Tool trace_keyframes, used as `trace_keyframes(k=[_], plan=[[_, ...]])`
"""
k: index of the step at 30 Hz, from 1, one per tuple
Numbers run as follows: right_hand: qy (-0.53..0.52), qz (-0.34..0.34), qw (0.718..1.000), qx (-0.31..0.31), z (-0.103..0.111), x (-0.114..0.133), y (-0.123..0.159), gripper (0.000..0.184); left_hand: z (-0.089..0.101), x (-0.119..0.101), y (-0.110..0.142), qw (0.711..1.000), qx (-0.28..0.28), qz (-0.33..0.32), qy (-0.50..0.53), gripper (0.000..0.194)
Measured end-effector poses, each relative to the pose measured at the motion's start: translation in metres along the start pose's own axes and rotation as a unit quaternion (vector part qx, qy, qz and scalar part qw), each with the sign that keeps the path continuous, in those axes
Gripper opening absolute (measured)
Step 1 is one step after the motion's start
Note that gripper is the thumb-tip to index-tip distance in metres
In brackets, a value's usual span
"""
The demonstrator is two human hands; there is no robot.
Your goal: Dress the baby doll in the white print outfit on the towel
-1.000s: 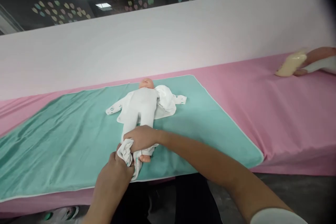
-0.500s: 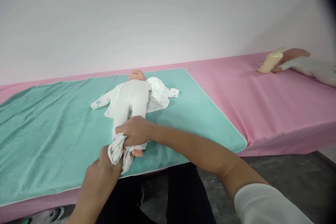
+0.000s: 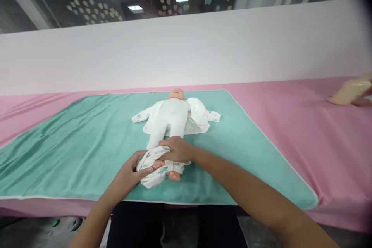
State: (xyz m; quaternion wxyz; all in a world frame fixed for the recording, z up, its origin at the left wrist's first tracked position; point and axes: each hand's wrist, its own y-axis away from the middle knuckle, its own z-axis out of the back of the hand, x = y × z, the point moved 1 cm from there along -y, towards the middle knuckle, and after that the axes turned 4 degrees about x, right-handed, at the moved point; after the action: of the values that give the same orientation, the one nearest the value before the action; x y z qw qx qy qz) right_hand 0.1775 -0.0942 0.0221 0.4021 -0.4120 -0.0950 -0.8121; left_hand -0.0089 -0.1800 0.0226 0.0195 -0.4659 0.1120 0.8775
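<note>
Printed cloth: now spreading into a wider ring [image 3: 154, 180] around one doll foot [image 3: 158, 164]; half a second ago it was bunching tightly at the left hand; the other foot [image 3: 174, 176] is poking out alongside
Left hand [image 3: 130, 168]: clamping the ring's edge, thumb on top; some fingers are hiding under cloth
Right hand [image 3: 178, 150]: gripping the same cloth higher up, covering part of the doll's leg
Doll [image 3: 171, 114]: lying on the green blanket [image 3: 101, 147], feet toward the person
Bottle [image 3: 345, 92]: showing cream-coloured contents; blurring, running off the right edge
Floor, lower left: green cap [image 3: 55, 223] showing; its container is hard to make out
</note>
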Motion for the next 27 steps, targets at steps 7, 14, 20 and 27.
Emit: trace_keyframes(k=[7,14,20,27], plan=[[-0.022,0.055,0.998,0.038,-0.004,-0.002,-0.001,0.022,0.015,-0.005,0.000,0.996,0.009,-0.069,-0.056,0.052],[-0.039,0.042,0.997,0.045,-0.001,0.004,-0.004,0.030,0.018,0.016,-0.012,0.975,-0.139,-0.083,-0.155,0.045],[-0.146,-0.006,0.980,-0.132,0.004,-0.008,-0.011,0.011,0.033,0.015,-0.026,0.990,-0.100,-0.102,0.004,0.035],[0.002,-0.077,0.955,-0.285,0.019,-0.026,-0.017,0.011,0.031,-0.022,-0.073,0.962,-0.023,-0.271,-0.039,0.029]])
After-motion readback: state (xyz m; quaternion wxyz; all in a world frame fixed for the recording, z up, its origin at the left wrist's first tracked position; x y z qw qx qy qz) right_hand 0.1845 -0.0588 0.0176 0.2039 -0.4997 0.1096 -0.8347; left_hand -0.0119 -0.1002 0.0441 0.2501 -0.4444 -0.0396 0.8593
